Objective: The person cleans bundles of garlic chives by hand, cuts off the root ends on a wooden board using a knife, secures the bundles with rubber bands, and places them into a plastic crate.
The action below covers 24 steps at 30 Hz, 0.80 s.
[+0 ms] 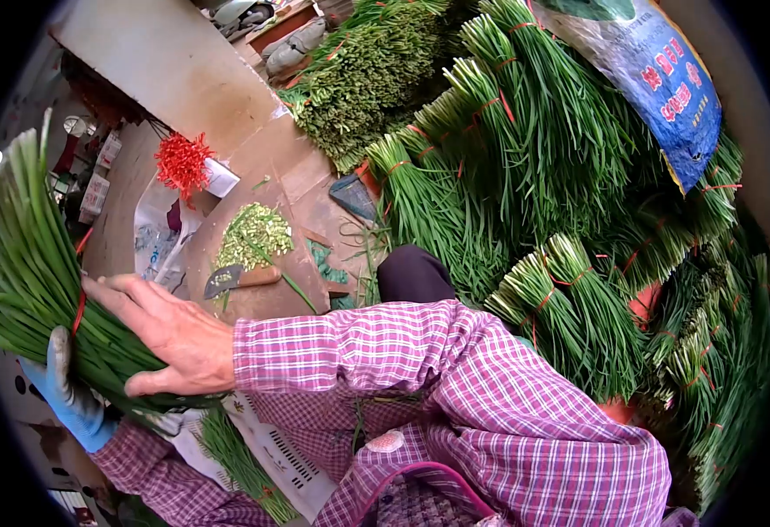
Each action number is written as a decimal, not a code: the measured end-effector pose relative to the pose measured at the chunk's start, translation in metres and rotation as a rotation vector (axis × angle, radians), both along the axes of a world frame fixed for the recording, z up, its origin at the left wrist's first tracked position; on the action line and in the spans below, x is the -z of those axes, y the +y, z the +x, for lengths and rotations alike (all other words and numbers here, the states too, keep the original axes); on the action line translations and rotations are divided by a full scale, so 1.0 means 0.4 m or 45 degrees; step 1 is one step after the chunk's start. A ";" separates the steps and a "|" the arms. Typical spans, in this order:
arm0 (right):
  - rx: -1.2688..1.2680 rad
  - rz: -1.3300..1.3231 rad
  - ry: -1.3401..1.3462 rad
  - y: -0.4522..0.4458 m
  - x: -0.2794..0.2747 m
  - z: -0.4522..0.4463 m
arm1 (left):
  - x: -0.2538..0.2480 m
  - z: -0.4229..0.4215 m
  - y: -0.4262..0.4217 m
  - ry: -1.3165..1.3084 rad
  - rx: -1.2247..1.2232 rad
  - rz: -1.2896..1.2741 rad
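At the left edge a large bundle of long green stalks (29, 255), tied with a red band (80, 303), stands tilted with its cut ends up. My left hand (73, 391), in a blue and grey glove, is wrapped round its lower left side. My right hand (170, 334) is bare and lies against the bundle's right side with its fingers spread, the fingertips by the red band. To the right, a knife (243, 278) with a wooden handle rests beside a heap of chopped pale stalk ends (258, 235).
Many tied green bundles (534, 132) are piled at the right, under a blue and white sack (675, 97). A bunch of red ties (183, 164) stands beyond the knife. Near my lap, a white perforated crate (284, 461) adjoins more green stalks (240, 457).
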State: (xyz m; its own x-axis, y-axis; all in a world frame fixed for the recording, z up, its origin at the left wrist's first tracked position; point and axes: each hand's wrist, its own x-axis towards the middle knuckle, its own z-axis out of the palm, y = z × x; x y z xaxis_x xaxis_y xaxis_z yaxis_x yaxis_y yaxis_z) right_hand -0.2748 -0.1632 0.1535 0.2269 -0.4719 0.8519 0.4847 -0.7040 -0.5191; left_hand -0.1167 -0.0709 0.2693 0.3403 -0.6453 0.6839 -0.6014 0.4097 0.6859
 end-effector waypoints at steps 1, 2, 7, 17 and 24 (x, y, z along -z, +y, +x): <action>-0.036 0.012 0.166 -0.018 0.035 0.011 | -0.032 0.029 0.030 -0.211 -0.066 0.187; -0.066 0.014 0.340 -0.035 0.071 0.021 | -0.039 0.049 0.051 -0.289 -0.165 0.315; 0.540 0.187 0.824 -0.177 0.368 0.064 | 0.096 0.129 0.040 -0.886 -0.238 0.779; 0.783 -0.106 1.511 -0.208 0.490 0.167 | 0.669 0.344 -0.013 -0.454 -0.072 1.177; 0.595 -0.214 1.682 -0.251 0.524 0.285 | 0.594 0.251 -0.088 -0.678 -0.175 1.262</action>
State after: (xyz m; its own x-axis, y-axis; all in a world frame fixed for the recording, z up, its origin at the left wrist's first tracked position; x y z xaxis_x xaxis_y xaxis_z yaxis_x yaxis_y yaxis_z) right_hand -0.1608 -0.2637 -0.0563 0.7445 -0.6401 0.1900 -0.5783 -0.7604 -0.2957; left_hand -0.0164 -0.1060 0.0316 0.2691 -0.9627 -0.0289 -0.9116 -0.2643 0.3148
